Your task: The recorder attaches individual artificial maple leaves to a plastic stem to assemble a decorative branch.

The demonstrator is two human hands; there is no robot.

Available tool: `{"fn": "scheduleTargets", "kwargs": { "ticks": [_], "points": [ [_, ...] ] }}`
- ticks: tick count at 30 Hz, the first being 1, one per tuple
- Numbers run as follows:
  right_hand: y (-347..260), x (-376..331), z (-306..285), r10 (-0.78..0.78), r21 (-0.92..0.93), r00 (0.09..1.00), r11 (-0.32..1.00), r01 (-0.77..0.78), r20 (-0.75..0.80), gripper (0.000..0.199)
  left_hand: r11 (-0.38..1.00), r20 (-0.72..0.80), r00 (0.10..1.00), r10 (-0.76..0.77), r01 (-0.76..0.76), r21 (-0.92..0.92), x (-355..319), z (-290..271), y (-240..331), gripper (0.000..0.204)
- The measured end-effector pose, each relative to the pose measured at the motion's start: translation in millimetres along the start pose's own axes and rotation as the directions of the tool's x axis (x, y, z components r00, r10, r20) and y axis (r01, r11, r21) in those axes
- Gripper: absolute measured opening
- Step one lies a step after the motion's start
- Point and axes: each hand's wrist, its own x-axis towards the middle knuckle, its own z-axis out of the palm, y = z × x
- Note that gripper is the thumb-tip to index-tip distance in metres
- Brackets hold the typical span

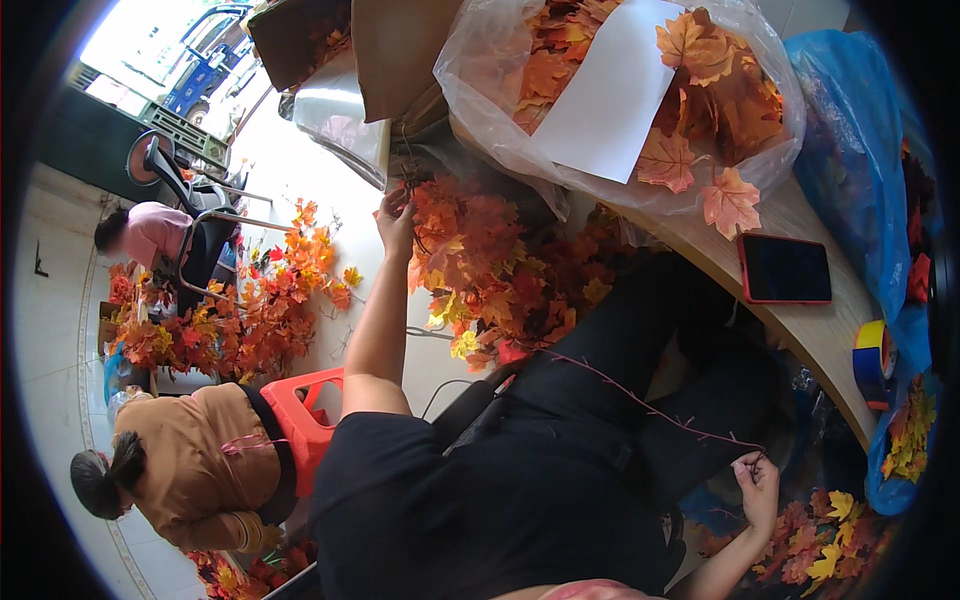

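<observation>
My left hand (396,222) is raised at the upper middle, its fingers pinched at a dark brown artificial stem (418,232) beside a hanging mass of orange and red artificial maple leaves (475,235). At the lower right my right hand (757,488) pinches one end of a thin reddish-brown artificial vine (650,405). This vine has short bare side twigs and no leaves on the part I see. It stretches across my dark trousers toward the leaf mass, where its other end is lost among the foliage.
A wooden table (815,225) carries a clear bag (480,60) of maple leaves with white paper (610,95), a phone (787,268) and a tape roll (873,363). Blue plastic (840,110) lies alongside. Two people sit at left near leaf piles (285,310) and a red stool (300,415).
</observation>
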Motion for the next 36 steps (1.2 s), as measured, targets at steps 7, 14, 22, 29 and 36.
{"fn": "scheduleTargets", "kwargs": {
  "ticks": [7,14,22,29,36],
  "points": [
    [5,-1,1,0.025,0.006,0.999,1.000,-0.025,-0.028,0.014,0.987,-0.015,0.998,0.066,-0.063,0.147,12,-7,-17,0.018],
    [11,0,-1,0.023,-0.007,0.999,1.000,-0.023,-0.046,0.014,0.911,-0.030,0.999,0.026,-0.011,0.413,14,21,7,0.034],
    [12,2,2,0.031,-0.063,0.998,0.997,-0.034,-0.055,0.014,0.969,-0.037,0.999,-0.008,0.017,0.245,28,21,-19,0.024],
    [8,7,3,0.032,-0.091,0.997,0.995,-0.039,-0.068,0.013,0.958,0.266,0.928,-0.260,0.283,-0.051,0,24,15,0.024],
    [13,12,1,0.038,-0.072,0.998,0.997,-0.042,-0.052,0.014,0.889,0.365,0.881,-0.300,0.397,-0.229,-15,15,35,0.022]
  ]
}}
